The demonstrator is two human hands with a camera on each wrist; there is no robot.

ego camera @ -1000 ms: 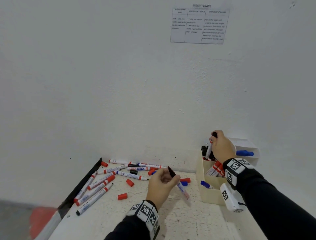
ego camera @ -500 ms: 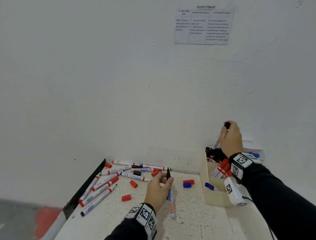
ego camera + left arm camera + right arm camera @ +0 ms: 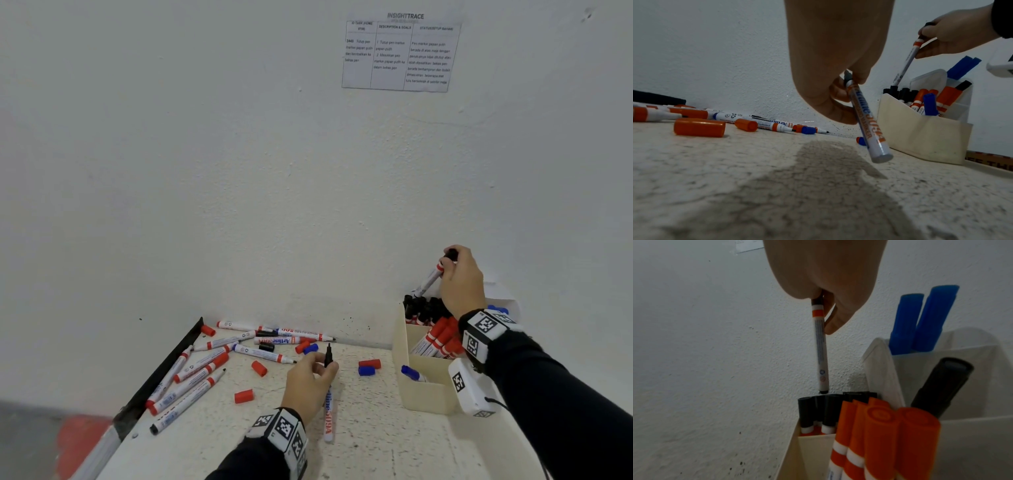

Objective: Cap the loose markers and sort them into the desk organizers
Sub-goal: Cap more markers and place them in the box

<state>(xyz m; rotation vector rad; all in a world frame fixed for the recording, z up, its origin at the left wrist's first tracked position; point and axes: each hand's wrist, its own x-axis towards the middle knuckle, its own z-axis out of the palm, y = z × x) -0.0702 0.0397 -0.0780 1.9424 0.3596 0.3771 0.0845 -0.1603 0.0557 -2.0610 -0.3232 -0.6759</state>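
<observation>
My left hand [image 3: 325, 363] pinches an uncapped black marker [image 3: 329, 418] near its nib, tip up, with the barrel hanging just above the tabletop. The same marker [image 3: 869, 125] shows tilted in the left wrist view. My right hand [image 3: 447, 263] holds a black-capped marker [image 3: 428, 282] by its cap over the cream organizer [image 3: 424, 394]. Its lower end [image 3: 823, 391] sits at the tops of the black markers [image 3: 818, 412] in the rear compartment. Several loose markers [image 3: 205, 370] and red caps [image 3: 244, 396] lie at the left.
Red markers [image 3: 879, 434] fill the organizer's middle compartment. Blue markers [image 3: 920, 318] stand in a clear holder behind it. A red cap [image 3: 370, 363] and a blue cap [image 3: 365, 371] lie between my left hand and the organizer. The wall is close behind.
My right hand has risen with its marker above the organizer. My left hand has turned its marker from slanted to nearly upright, tip up.
</observation>
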